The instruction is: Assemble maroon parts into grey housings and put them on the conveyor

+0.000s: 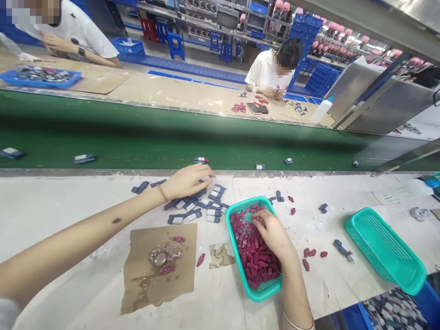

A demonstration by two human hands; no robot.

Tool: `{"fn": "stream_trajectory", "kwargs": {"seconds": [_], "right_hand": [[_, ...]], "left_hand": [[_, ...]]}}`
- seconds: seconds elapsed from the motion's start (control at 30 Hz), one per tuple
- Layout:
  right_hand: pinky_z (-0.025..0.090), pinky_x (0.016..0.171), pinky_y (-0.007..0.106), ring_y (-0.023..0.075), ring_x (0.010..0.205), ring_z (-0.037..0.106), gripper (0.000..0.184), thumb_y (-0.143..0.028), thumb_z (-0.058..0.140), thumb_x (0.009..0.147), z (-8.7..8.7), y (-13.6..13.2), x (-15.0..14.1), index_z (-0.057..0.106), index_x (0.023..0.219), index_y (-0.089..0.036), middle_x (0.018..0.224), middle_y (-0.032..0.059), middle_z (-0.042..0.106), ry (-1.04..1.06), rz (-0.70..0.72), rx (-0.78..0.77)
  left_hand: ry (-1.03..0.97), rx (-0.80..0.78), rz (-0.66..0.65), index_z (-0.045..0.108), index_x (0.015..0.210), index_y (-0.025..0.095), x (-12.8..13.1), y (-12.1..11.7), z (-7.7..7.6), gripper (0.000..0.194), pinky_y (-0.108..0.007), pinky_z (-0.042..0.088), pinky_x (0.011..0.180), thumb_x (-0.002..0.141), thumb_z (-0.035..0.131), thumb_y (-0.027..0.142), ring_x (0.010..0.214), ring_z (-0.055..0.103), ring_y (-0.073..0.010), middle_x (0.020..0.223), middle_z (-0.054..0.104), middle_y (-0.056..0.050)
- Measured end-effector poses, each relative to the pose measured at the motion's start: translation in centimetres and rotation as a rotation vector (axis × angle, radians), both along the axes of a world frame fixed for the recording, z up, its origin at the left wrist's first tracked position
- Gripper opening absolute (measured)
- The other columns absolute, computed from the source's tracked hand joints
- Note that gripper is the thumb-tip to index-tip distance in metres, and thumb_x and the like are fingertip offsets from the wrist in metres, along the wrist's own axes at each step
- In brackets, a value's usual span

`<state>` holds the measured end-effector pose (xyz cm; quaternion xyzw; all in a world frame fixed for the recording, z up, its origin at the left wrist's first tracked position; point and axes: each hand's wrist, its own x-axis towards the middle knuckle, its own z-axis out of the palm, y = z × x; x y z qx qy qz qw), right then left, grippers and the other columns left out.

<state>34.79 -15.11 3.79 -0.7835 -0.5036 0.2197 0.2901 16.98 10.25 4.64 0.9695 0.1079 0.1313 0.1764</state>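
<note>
Pieces (256, 256), small and maroon, fill a teal perforated plastic basket (263, 295) on the pale bench (220, 302); the right hand (274, 230) curls over them, its hold unclear. The left hand (187, 181), loosely open, seemingly empty, hangs by slate-and-white blocks (213, 213).

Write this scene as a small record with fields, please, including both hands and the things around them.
Left hand: above blue-and-white pieces; grip unclear
Right hand: over maroon pieces in a green basket; grip unclear
Second basket: farther right, also green
Cardboard: flat on the table, bearing small shiny bits and maroon pieces
Green belt: beyond the table, carrying spaced pieces
Others: one person left, another right, across the belt
</note>
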Motion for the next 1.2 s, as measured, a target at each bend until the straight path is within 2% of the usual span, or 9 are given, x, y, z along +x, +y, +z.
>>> {"fn": "stream_trajectory", "kwargs": {"seconds": [0.17,0.3,0.43,0.6,0.8,0.9,0.97,1.13,1.2], "right_hand": [[0.054,0.074,0.032,0.0181,0.076,0.067,0.011,-0.021,0.061,0.080,0.5,-1.1,0.3,0.071,0.086,-0.019,0.084,0.0037,0.072,0.473,-0.112,0.162],[0.055,0.071,0.031,0.0171,0.074,0.068,0.019,-0.035,0.068,0.077,1.3,-1.6,0.3,0.071,0.088,-0.019,0.077,0.0030,0.073,0.870,-0.167,0.272],[0.053,0.066,0.026,0.0128,0.065,0.064,0.027,-0.039,0.074,0.073,1.6,-1.8,0.3,0.073,0.091,-0.018,0.070,0.0013,0.070,1.086,-0.208,0.304],[0.047,0.057,0.021,0.0097,0.059,0.056,0.026,-0.038,0.076,0.071,2.0,-1.8,0.2,0.076,0.089,-0.019,0.067,-0.0005,0.065,1.149,-0.264,0.339],[0.043,0.046,0.022,0.0091,0.047,0.048,0.026,-0.037,0.077,0.066,1.8,-1.3,0.1,0.072,0.083,-0.018,0.059,-0.0028,0.060,0.908,-0.368,0.365],[0.043,0.046,0.023,0.0104,0.047,0.049,0.024,-0.036,0.078,0.064,1.8,-1.0,-0.1,0.069,0.075,-0.017,0.060,-0.0010,0.063,0.590,-0.514,0.461],[0.044,0.048,0.024,0.0119,0.050,0.052,0.022,-0.037,0.075,0.068,2.1,-0.7,-0.9,0.071,0.079,-0.017,0.064,0.0010,0.066,0.431,-0.510,0.488],[0.051,0.060,0.027,0.0156,0.066,0.062,0.016,-0.029,0.062,0.085,3.5,1.2,-6.8,0.074,0.091,-0.021,0.082,0.0045,0.069,0.260,-0.110,0.381],[0.051,0.059,0.025,0.0160,0.067,0.064,0.016,-0.026,0.059,0.087,3.3,2.2,-10.1,0.074,0.091,-0.021,0.079,0.0039,0.069,0.299,0.075,0.296]], "left_hand": [[0.040,0.036,-0.013,0.055,0.123,0.012,12.6,-1.1,-1.1,0.036,-0.040,0.041,0.101,0.090,0.045,0.024,0.115,0.053,-0.0280,0.127,0.057,-0.015],[0.066,0.033,-0.023,0.048,0.133,0.013,19.6,-2.4,-2.5,0.045,-0.043,0.040,0.103,0.089,0.052,0.022,0.123,0.047,-0.0299,0.140,0.047,-0.016],[0.101,0.004,-0.018,0.058,0.121,0.014,22.5,-3.5,-3.5,0.031,-0.043,0.046,0.096,0.091,0.055,0.021,0.111,0.057,-0.0270,0.123,0.060,-0.014],[0.067,-0.113,0.043,0.056,0.122,0.016,22.5,-4.3,-3.6,0.034,-0.045,0.054,0.084,0.092,0.058,0.032,0.102,0.062,-0.0236,0.123,0.059,-0.010],[-0.097,-0.451,0.157,0.059,0.109,0.013,18.9,-4.3,-1.9,0.023,-0.043,0.043,0.098,0.089,0.046,0.011,0.111,0.055,-0.0280,0.113,0.059,-0.014],[-0.167,-0.705,0.227,0.058,0.091,0.016,14.4,-3.6,-0.6,0.022,-0.035,0.050,0.082,0.091,0.035,0.016,0.088,0.060,-0.0225,0.087,0.060,-0.007],[-0.183,-0.898,0.270,0.052,0.077,0.018,10.0,-3.1,0.2,0.027,-0.030,0.050,0.063,0.091,0.030,0.021,0.063,0.056,-0.0179,0.066,0.052,-0.002],[-0.226,-1.312,0.359,0.040,0.064,0.020,-3.3,-3.5,1.8,0.033,-0.023,0.042,0.043,0.092,0.034,0.036,0.041,0.036,-0.0094,0.055,0.037,0.004],[-0.343,-1.615,0.472,0.042,0.066,0.018,-8.1,-4.2,1.8,0.032,-0.020,0.042,0.043,0.091,0.044,0.037,0.041,0.036,-0.0070,0.058,0.043,0.003]]}}
